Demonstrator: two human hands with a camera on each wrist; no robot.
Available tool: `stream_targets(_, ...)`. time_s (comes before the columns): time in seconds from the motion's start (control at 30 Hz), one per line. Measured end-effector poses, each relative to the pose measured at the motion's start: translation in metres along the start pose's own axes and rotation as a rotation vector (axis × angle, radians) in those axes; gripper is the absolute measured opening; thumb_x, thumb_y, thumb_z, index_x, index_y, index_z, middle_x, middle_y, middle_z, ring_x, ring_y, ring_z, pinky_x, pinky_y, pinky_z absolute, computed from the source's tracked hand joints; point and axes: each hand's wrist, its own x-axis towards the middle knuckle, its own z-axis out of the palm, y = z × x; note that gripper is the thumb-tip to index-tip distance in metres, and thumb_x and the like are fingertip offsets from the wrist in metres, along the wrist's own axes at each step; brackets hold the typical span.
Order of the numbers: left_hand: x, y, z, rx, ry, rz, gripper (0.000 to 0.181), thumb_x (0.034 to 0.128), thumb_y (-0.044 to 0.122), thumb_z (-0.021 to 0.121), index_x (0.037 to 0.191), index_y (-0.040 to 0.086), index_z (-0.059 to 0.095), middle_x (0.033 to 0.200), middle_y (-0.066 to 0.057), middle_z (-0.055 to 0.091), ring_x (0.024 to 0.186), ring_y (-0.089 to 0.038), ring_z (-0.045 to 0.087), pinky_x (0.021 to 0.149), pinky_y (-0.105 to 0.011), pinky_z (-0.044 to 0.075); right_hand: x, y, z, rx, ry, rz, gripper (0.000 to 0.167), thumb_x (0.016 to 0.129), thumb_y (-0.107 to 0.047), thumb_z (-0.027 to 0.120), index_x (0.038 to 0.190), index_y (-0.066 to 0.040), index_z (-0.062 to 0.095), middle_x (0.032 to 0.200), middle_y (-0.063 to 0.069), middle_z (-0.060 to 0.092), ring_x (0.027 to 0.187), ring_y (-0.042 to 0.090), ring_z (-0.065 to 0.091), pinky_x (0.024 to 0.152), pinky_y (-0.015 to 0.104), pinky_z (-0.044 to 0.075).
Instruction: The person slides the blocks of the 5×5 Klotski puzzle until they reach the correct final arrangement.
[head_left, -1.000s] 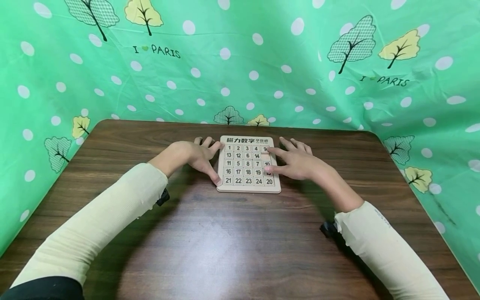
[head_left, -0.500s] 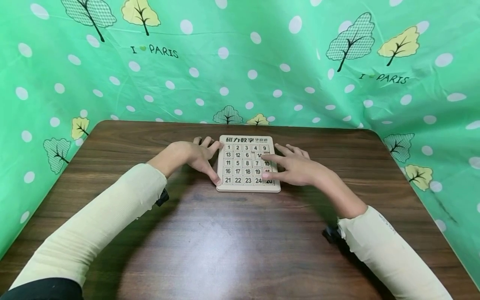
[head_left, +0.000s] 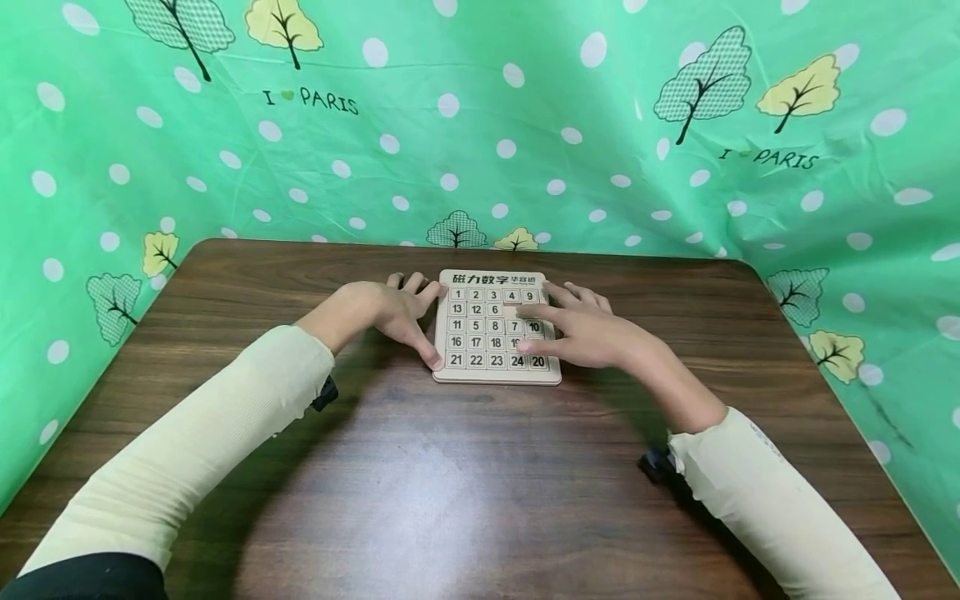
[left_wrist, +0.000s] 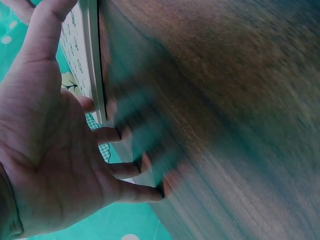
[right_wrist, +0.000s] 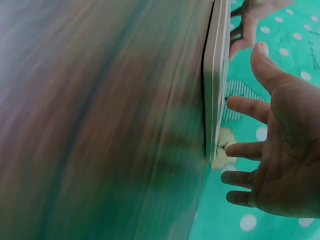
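- Number puzzle [head_left: 491, 327] lies flat toward the far edge of the brown table [head_left: 420, 492], between the two hands.
- Left hand [head_left: 397, 317]: fingers spread apart, thumb at the puzzle's near left corner, index fingertip at its far left edge.
- Right hand [head_left: 588, 329]: fingers apart, index finger and thumb reaching over the puzzle's right side.
- That index finger covers the right end of the second row, beside a bare slot [head_left: 512, 312]; the thumb partly hides tile 19 [head_left: 515, 343] and the place to its right.
- Those fingertips perhaps touch the tiles, but contact is hard to make out.
- Both wrist views show the puzzle nearly edge-on and cut off at the top, its numbers unreadable.
- Print on the right sleeve [head_left: 780, 500] is illegible.
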Motion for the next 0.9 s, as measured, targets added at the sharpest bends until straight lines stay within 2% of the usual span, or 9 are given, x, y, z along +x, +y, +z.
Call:
stream_targets(0.23, 0.0, -0.001, 0.001, -0.006, 0.003, -0.002, 0.143, 0.0811, 0.085, 0.083, 0.183, 0.026, 0.002, 0.19, -0.022, 0.006, 0.173, -0.059, 0.008, 0.134, -0.082, 0.022, 0.016, -0.014, 0.006, -0.012, -0.031, -0.017, 0.081, 0.106, -0.076, 0.061, 0.175, -0.036, 0.045, 0.19, 0.023, 0.016, 0.173, 0.06, 0.01, 0.136, 0.082, 0.011)
stream_targets(0.4, 0.0, -0.001, 0.001, -0.006, 0.003, 0.002, 0.142, 0.0814, 0.085, 0.083, 0.183, 0.026, 0.002, 0.19, -0.022, 0.006, 0.173, -0.06, 0.007, 0.134, -0.082, 0.021, 0.013, -0.01, 0.003, -0.029, -0.027, 0.004, 0.08, 0.105, -0.075, 0.062, 0.173, -0.036, 0.047, 0.189, 0.023, 0.017, 0.173, 0.06, 0.01, 0.136, 0.082, 0.01)
stream_targets(0.63, 0.0, -0.001, 0.0, 0.0, 0.003, -0.003, 0.142, 0.0818, 0.084, 0.083, 0.183, 0.025, 0.002, 0.19, -0.022, 0.006, 0.173, -0.058, 0.008, 0.135, -0.081, 0.021, 0.003, -0.002, -0.001, -0.035, 0.01, 0.017, 0.078, 0.105, -0.075, 0.064, 0.168, -0.031, 0.055, 0.188, 0.024, 0.02, 0.172, 0.062, 0.012, 0.134, 0.084, 0.012)
stream_targets(0.77, 0.001, 0.0, 0.0, 0.003, 0.003, 0.0, 0.142, 0.0819, 0.084, 0.083, 0.183, 0.025, 0.002, 0.189, -0.022, 0.007, 0.173, -0.059, 0.008, 0.135, -0.081, 0.021, 0.006, -0.006, 0.0, -0.028, 0.016, 0.001, 0.079, 0.105, -0.072, 0.065, 0.171, -0.03, 0.053, 0.189, 0.023, 0.02, 0.173, 0.059, 0.011, 0.135, 0.083, 0.011)
stream_targets(0.9, 0.0, 0.001, 0.0, 0.002, 0.002, -0.002, 0.142, 0.0823, 0.084, 0.083, 0.182, 0.024, 0.003, 0.189, -0.022, 0.007, 0.173, -0.059, 0.008, 0.136, -0.08, 0.02, 0.015, -0.019, 0.002, -0.034, 0.002, -0.036, 0.078, 0.106, -0.072, 0.063, 0.173, -0.034, 0.048, 0.189, 0.024, 0.019, 0.174, 0.059, 0.009, 0.136, 0.083, 0.01)
